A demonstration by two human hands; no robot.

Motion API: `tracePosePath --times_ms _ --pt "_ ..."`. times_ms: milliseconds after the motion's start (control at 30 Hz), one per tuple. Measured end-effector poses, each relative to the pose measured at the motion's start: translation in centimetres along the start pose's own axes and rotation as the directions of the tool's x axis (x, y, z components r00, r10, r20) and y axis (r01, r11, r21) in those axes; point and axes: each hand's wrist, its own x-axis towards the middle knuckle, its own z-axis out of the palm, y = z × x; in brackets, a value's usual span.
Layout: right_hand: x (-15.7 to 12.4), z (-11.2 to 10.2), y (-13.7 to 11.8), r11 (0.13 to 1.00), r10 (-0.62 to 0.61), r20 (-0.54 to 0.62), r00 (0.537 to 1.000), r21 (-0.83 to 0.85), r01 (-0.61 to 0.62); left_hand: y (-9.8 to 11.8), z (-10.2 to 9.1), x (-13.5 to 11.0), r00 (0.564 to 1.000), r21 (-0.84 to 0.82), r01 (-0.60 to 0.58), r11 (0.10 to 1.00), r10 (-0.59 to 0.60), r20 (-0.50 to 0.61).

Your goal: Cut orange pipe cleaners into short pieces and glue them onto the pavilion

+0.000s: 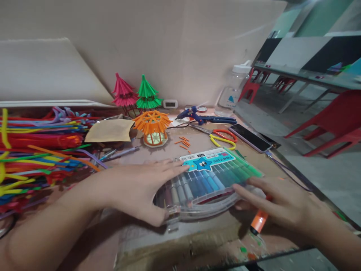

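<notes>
A clear plastic marker case (194, 188) lies on the table, full of colored markers, with a blue star label (203, 164) on its lid. My left hand (135, 184) grips the case's left side, fingers over the lid and thumb at the front edge near the handle. At the right front corner, my right hand (279, 205) touches the case with its fingers. An orange marker (258, 222) with a black end is tucked in that same hand, pointing down toward me. Part of the marker is hidden by the fingers.
Bundled pipe cleaners (42, 143) fill the left side. Behind the case stand an orange-roofed model (153, 128), green tree (148, 94) and pink tree (123, 92). A glue gun (191, 114), scissors (224, 138), phone (250, 138) and water bottle (232, 92) lie or stand toward the right.
</notes>
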Motion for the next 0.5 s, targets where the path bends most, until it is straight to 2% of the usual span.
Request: tracePosePath --times_ms 100,167,267,367,467,500 --pt "1.2 -1.0 -1.0 0.958 -0.264 -0.012 0.964 -0.121 0.261 -0.3 -0.4 0.2 0.996 -0.084 -0.072 0.994 0.068 -0.054" --pt "1.7 -1.4 -1.1 0.935 -0.327 -0.027 0.945 -0.153 0.319 -0.7 -0.7 0.0 0.996 -0.125 -0.081 0.989 0.076 -0.049" --pt "2.4 -1.6 -0.2 0.966 -0.202 -0.07 0.977 -0.176 0.188 -1.0 -1.0 -0.8 0.999 -0.165 -0.041 0.985 0.036 -0.033" --pt "4.2 -1.8 1.0 0.984 -0.012 -0.118 0.993 -0.176 -0.009 -0.8 -1.4 -1.7 0.993 -0.17 -0.061 0.984 0.042 -0.109" --pt "6.7 -2.9 1.1 0.977 0.05 -0.306 0.951 -0.182 -0.109 -0.8 -1.9 -1.6 0.974 -0.088 -0.014 0.996 -0.006 -0.228" --pt "7.5 -3.5 0.7 0.987 0.03 -0.369 0.929 -0.137 -0.086 -1.0 -2.0 -1.3 0.954 -0.045 -0.008 0.999 -0.006 -0.298"
